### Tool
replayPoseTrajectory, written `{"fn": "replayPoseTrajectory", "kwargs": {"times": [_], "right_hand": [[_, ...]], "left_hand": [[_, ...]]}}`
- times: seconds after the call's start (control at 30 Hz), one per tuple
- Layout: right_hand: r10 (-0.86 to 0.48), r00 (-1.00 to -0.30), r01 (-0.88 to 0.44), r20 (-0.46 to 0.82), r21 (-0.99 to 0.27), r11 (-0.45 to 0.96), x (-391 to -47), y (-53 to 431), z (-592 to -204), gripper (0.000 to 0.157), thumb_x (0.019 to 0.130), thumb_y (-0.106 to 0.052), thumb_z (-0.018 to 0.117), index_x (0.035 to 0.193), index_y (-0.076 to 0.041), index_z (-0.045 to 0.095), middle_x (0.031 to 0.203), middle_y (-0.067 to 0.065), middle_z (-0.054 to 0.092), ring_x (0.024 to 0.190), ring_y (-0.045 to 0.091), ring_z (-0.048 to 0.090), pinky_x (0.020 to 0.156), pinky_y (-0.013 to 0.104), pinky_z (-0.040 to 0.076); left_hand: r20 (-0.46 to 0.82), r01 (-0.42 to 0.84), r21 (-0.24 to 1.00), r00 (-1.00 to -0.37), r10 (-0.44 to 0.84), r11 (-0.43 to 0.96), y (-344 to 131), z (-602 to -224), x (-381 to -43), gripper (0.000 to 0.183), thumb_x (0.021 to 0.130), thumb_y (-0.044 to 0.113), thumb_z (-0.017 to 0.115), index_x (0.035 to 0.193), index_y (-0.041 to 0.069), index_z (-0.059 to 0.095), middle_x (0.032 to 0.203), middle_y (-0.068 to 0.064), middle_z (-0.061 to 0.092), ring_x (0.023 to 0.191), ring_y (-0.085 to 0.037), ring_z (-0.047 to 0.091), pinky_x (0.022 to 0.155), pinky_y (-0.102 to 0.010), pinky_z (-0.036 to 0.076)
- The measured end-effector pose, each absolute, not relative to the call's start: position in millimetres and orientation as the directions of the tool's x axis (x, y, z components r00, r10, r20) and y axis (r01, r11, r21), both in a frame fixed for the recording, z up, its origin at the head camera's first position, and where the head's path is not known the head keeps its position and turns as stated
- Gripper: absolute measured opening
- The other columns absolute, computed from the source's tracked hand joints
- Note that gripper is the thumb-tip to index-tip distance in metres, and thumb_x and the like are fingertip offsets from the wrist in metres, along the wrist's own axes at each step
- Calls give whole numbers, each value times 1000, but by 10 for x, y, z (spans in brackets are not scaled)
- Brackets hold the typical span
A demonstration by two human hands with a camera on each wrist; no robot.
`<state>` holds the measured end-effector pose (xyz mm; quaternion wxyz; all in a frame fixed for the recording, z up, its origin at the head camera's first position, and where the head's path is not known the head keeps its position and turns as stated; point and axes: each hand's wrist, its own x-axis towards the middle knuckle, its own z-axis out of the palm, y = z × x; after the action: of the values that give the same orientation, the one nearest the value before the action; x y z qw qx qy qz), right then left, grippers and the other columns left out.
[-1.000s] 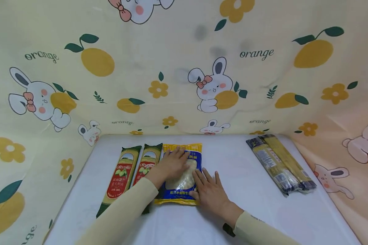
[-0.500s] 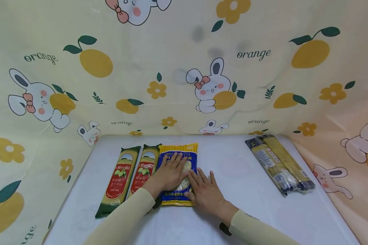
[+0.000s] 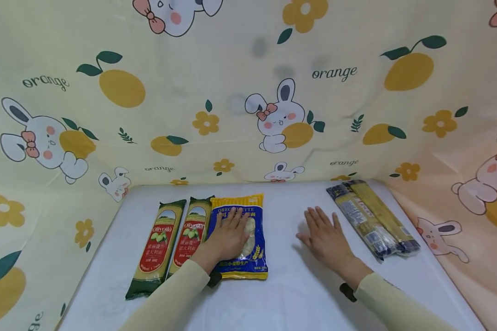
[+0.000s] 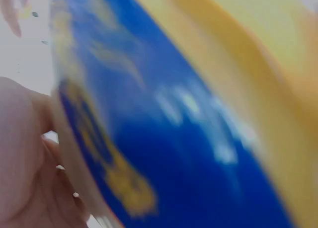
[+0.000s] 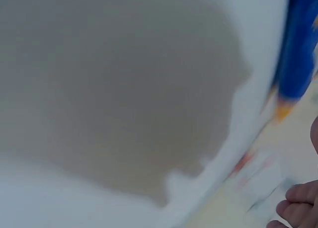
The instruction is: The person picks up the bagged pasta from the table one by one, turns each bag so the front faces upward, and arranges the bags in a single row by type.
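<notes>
My left hand [image 3: 228, 236] rests with straight fingers on the blue and yellow orecchiette bag [image 3: 254, 241], covering part of its clear window. That bag [image 4: 164, 133] fills most of the left wrist view, where the left palm [image 4: 22, 158] lies along its edge. Over the white table, between the bag and the right-hand packs, is my right hand [image 3: 329, 239], holding nothing, fingers extended. Its fingertips [image 5: 298, 208] show at the lower right of the right wrist view. Left of the bag lie two green and red spaghetti packs [image 3: 155, 250], the nearer one partly behind the left forearm.
Two more long pasta packs [image 3: 377, 220] with dark ends lie slanted side by side at the table's right. A cream cloth [image 3: 232, 69] with rabbits and oranges hangs behind the white table [image 3: 273, 303] and along its sides.
My right hand has left the bag's right edge and moved right over the table. The orecchiette bag has shifted left against the spaghetti packs, with the left hand still on it.
</notes>
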<state>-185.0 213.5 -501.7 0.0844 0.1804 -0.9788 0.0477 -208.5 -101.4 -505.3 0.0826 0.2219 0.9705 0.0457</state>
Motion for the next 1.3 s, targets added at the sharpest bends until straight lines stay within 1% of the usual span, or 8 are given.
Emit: {"fn": "replayPoseTrajectory", "kwargs": {"times": [0.17, 0.27, 0.4, 0.53, 0.7, 0.9, 1.07, 1.3], "right_hand": [[-220, -963, -233, 154, -74, 970, -2031, 2916, -5056, 75, 108, -41, 56, 159, 9, 34, 164, 34, 32, 153, 55, 27, 118, 77, 19], [-172, -981, -181, 85, -109, 977, -2089, 3288, -5115, 82, 109, -47, 54, 161, 9, 25, 166, 37, 24, 154, 59, 19, 118, 79, 14], [-147, -988, -138, -49, -152, 979, -2098, 3581, -5175, 94, 109, -59, 45, 164, 10, 12, 167, 39, 12, 154, 62, 7, 118, 79, 6], [-142, -984, -123, -111, -165, 979, -2082, 3656, -5200, 102, 107, -66, 41, 163, 12, 8, 167, 40, 10, 154, 63, 5, 120, 77, 4], [-148, -982, -121, -115, -210, 970, -2089, 3544, -5211, 103, 107, -65, 40, 162, 15, 6, 167, 41, 8, 154, 62, 5, 122, 74, 5], [-155, -984, -129, -87, -245, 961, -2021, 3244, -5184, 95, 110, -51, 47, 157, 22, 10, 164, 46, 10, 151, 65, 10, 119, 77, 12], [-159, -979, -112, -124, -319, 941, -1940, 2841, -5121, 93, 109, -46, 51, 157, 23, 10, 164, 47, 7, 152, 65, 8, 120, 76, 13], [-204, -972, -155, -112, -347, 925, -1764, 2173, -5104, 85, 110, -39, 52, 156, 23, 16, 164, 45, 13, 154, 63, 12, 121, 74, 19]], "left_hand": [[-144, 405, 140, -895, 423, 904, -883, -5041, -2025, 69, 113, 48, 34, 171, 15, 17, 178, -11, 9, 165, -35, 5, 126, -70, 7], [-163, 392, 121, -898, 408, 912, -851, -5055, -2001, 73, 112, 56, 33, 171, 18, 12, 179, -9, 4, 165, -34, 1, 127, -69, 4], [-164, 395, 102, -899, 407, 913, -841, -5064, -1990, 74, 112, 57, 32, 171, 17, 11, 179, -9, 2, 165, -33, 0, 127, -68, 3], [-160, 405, 111, -894, 419, 907, -841, -5059, -1982, 74, 112, 56, 32, 171, 16, 11, 179, -10, 3, 165, -34, 0, 127, -68, 2], [-166, 393, 109, -898, 407, 913, -844, -5059, -1976, 75, 112, 57, 31, 171, 16, 9, 179, -9, 1, 165, -33, -2, 127, -68, 2], [-151, 396, 114, -900, 409, 911, -862, -5085, -1983, 75, 112, 57, 31, 171, 16, 9, 178, -10, 2, 165, -34, -2, 127, -69, 2], [-146, 392, 110, -903, 405, 913, -884, -5115, -1984, 75, 112, 57, 31, 171, 16, 9, 179, -9, 1, 165, -34, -3, 127, -69, 2], [-139, 403, 124, -898, 418, 907, -891, -5126, -1988, 75, 112, 56, 31, 171, 15, 11, 179, -10, 1, 165, -34, -4, 127, -69, 3]]}}
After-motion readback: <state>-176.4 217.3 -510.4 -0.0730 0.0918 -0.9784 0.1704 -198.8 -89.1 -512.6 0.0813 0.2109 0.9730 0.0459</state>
